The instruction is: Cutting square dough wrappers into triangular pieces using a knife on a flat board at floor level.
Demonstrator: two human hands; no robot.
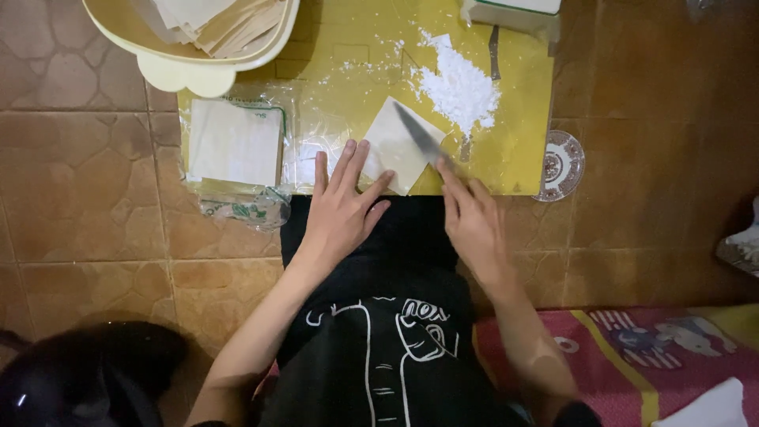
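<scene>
We are mid-cut: our left hand [341, 207] lies flat, fingers spread, pinning the near edge of the square dough sheet [398, 145] on the yellow board [518, 150], while our right hand [473, 223] closes around the knife [421, 138], blade laid across the sheet. Next, we judge, comes a steady, straight draw, clear of our fingertips.

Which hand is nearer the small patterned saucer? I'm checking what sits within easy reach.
Right. The right hand, gripping the knife, lies just left of the saucer. The left hand presses the square wrapper stack, farther left.
</scene>
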